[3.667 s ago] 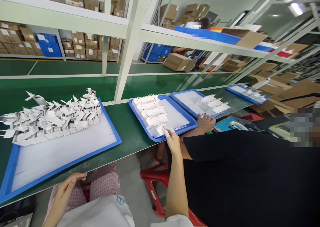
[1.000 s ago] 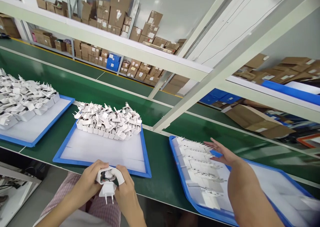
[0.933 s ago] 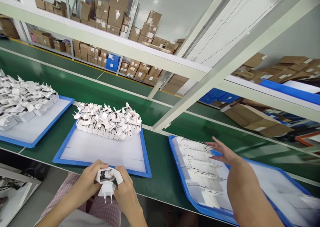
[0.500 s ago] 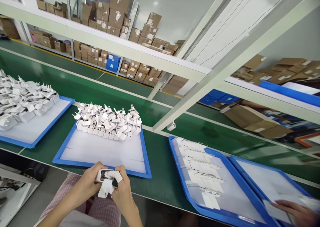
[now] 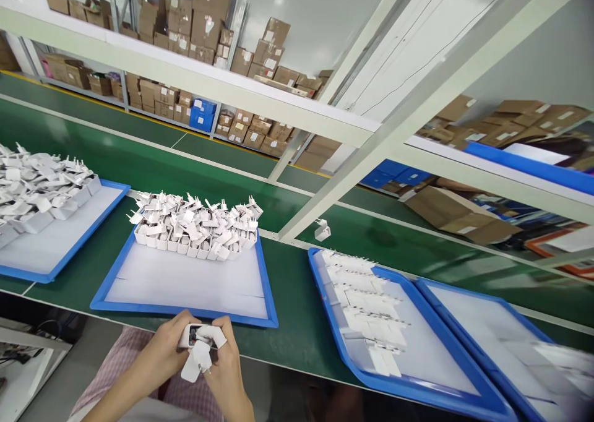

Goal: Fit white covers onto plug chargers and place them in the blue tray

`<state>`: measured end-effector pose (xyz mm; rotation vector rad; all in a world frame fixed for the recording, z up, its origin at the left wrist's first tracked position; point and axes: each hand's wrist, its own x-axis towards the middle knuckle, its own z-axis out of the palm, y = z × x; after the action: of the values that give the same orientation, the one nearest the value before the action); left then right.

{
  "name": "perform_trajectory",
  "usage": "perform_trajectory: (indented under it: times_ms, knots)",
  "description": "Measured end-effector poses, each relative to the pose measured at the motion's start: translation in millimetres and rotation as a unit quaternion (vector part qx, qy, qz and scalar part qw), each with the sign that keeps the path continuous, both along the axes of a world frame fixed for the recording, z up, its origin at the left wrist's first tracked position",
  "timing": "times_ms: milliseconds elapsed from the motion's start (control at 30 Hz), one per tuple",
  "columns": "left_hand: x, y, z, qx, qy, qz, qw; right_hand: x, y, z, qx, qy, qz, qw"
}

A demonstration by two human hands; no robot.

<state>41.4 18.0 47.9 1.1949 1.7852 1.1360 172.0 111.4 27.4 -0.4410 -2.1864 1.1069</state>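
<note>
The head view shows the person's left hand (image 5: 160,355) and right hand (image 5: 225,369) brought together just below the near edge of the green table (image 5: 292,304), above a lap in pink checked cloth. Between them they hold a small white charger (image 5: 197,346): the left hand's grip is closed around its open shell, where dark parts show inside, and the right hand's grip is closed on the cover piece that hangs tilted below it. Both hands touch the charger and each other's fingers. Just beyond the hands lies a blue tray (image 5: 266,298) with a white liner; a heap of white plug parts (image 5: 195,227) fills its far end, prongs pointing many ways. To the left another blue tray (image 5: 69,249) carries a larger heap of the same parts. To the right a third tray (image 5: 334,341) holds white pieces laid flat in rows, and a fourth tray (image 5: 468,310) lies beside it, touching it along one edge. One loose white plug (image 5: 322,229) stands alone on the table near a slanted white frame post (image 5: 357,162).
</note>
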Motion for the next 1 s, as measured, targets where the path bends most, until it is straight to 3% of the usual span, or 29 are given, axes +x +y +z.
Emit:
perform_trajectory:
  times_ms: [133,300,500,633,767,867,1000]
  knots:
    - [0.8,-0.4,-1.9,-0.018,0.005,0.000,1.000,1.5,1.9,-16.3,0.016,-0.021,0.008,1.000]
    - [6.6,4.4,-6.4,0.006,0.031,0.030,0.999,10.6,-7.1,-31.1,-0.018,0.014,-0.030,0.999]
    - [15.9,4.1,-2.3,0.022,0.038,0.030,0.999,20.5,-23.6,-14.2,0.027,0.058,-0.164,0.984]
    - [18.0,2.2,4.3,0.016,0.064,0.008,0.998,16.1,-29.3,-7.6,0.052,0.049,-0.172,0.983]
    - [16.4,1.4,11.5,0.027,0.079,0.038,0.996,15.6,-32.1,-11.0,-0.054,0.060,-0.210,0.974]
    - [13.1,-1.9,16.8,0.027,0.025,0.025,0.999,19.8,-29.8,-6.5,-0.118,0.071,-0.177,0.975]
    - [7.7,-8.4,22.2,0.014,-0.041,-0.028,0.999,25.3,-29.7,8.0,-0.078,0.092,-0.105,0.987]
